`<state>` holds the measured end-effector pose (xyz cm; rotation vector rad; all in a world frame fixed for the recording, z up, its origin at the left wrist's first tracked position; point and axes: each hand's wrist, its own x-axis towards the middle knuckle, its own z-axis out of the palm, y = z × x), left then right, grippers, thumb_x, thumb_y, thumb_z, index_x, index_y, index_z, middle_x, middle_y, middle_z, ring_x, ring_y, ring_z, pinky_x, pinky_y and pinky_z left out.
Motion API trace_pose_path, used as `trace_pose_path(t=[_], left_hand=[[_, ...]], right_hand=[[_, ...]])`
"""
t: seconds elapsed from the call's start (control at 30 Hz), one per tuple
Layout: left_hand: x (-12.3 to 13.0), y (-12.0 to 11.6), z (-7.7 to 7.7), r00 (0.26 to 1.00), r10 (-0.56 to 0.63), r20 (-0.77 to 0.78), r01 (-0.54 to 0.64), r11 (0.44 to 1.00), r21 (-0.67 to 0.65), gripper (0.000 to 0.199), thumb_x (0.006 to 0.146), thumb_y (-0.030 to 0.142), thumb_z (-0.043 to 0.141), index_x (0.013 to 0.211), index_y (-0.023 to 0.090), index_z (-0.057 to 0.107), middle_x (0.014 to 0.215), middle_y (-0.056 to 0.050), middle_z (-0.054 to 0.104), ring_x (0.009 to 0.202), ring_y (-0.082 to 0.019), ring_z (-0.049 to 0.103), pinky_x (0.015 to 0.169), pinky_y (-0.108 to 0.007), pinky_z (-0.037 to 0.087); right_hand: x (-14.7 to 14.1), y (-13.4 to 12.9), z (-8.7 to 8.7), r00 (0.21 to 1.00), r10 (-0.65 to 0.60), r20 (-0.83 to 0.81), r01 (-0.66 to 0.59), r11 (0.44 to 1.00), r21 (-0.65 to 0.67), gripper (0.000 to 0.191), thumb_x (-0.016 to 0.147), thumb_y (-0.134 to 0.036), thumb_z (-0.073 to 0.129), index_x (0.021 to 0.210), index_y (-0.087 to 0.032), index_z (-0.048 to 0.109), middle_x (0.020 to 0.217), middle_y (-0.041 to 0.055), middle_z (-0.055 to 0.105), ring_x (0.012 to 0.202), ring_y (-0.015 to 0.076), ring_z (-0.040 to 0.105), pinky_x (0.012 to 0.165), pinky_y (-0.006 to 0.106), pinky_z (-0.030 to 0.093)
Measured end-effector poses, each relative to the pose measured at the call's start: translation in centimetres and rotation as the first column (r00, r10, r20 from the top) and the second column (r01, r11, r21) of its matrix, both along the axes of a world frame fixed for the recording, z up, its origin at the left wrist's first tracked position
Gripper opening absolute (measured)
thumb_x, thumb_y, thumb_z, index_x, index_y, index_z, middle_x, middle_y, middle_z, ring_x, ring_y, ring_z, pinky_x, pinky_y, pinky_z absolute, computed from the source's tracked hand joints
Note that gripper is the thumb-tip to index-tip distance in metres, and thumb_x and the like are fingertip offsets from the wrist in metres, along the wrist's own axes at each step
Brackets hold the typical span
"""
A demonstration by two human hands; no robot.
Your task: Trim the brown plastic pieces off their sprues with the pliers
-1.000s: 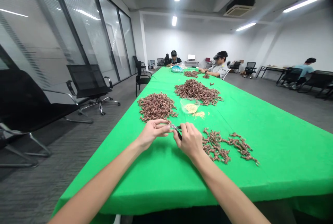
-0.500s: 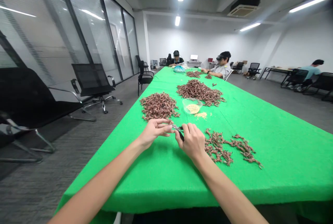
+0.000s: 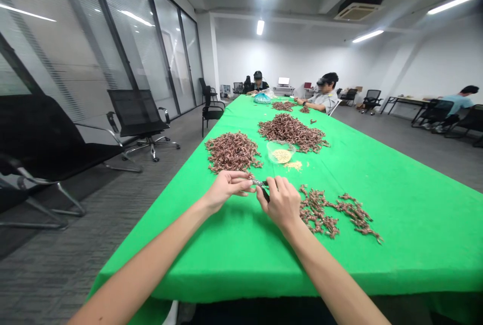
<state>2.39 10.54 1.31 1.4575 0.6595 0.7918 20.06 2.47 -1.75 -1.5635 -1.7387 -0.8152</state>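
My right hand (image 3: 282, 200) is closed round the dark handles of a pair of pliers (image 3: 258, 182); their metal jaws point left. Just beyond the jaw tips, my left hand (image 3: 226, 187) pinches a small brown knobbly piece (image 3: 250, 176), whose exact kind is too small to make out. The jaws meet or nearly meet that piece. Behind my left hand lies a dense pile of similar brown pieces (image 3: 232, 151). Beside my right hand is a looser scatter of brown pieces (image 3: 320, 212). A clear plastic bowl (image 3: 270, 152) holds pale yellowish bits, with some spilled beside it.
A green cloth (image 3: 211, 259) covers the long table. A larger brown pile (image 3: 292, 132) lies beyond the bowl. Two people sit at the table's far end near a blue bag (image 3: 261, 98). Another person sits far right. Black chairs (image 3: 136, 113) stand along the left side.
The whole view has shifted slightly. Both hands keep nearly the same pose, with the pliers' jaws still at the small piece. The piles look the same.
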Motion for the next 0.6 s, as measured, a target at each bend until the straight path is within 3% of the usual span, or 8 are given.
trace_pose_path(t=[0.3, 0.47, 0.6], left_hand=[[0.19, 0.05, -0.12, 0.999, -0.023, -0.034, 0.022, 0.999, -0.028, 0.041, 0.073, 0.04, 0.08, 0.101, 0.011, 0.071, 0.095, -0.014, 0.074, 0.076, -0.023, 0.072, 0.065, -0.026, 0.056], [0.3, 0.16, -0.08, 0.996, -0.074, 0.042, 0.08, 0.979, -0.19, 0.037, 0.083, 0.044, 0.069, 0.099, 0.011, 0.071, 0.102, -0.014, 0.072, 0.071, -0.019, 0.072, 0.062, -0.024, 0.055], [0.26, 0.35, -0.17, 0.99, -0.069, 0.119, 0.103, 0.948, -0.302, 0.028, 0.085, 0.035, 0.068, 0.1, 0.011, 0.07, 0.1, -0.012, 0.073, 0.07, -0.017, 0.071, 0.064, -0.024, 0.056]], right_hand=[[0.03, 0.11, -0.2, 0.999, -0.036, 0.013, 0.036, 0.999, -0.028, 0.037, 0.098, -0.047, 0.045, 0.079, -0.017, 0.056, 0.075, 0.0069, 0.053, 0.073, 0.0205, 0.048, 0.062, 0.032, 0.029], [-0.15, 0.05, -0.17, 0.998, -0.058, 0.019, 0.058, 0.998, -0.024, 0.038, 0.098, -0.047, 0.044, 0.077, -0.017, 0.054, 0.073, 0.0063, 0.053, 0.069, 0.0193, 0.048, 0.06, 0.032, 0.027], [-0.22, 0.08, -0.27, 0.997, -0.073, 0.002, 0.073, 0.997, -0.026, 0.037, 0.098, -0.046, 0.044, 0.077, -0.017, 0.054, 0.074, 0.0057, 0.054, 0.069, 0.0191, 0.049, 0.061, 0.031, 0.028]])
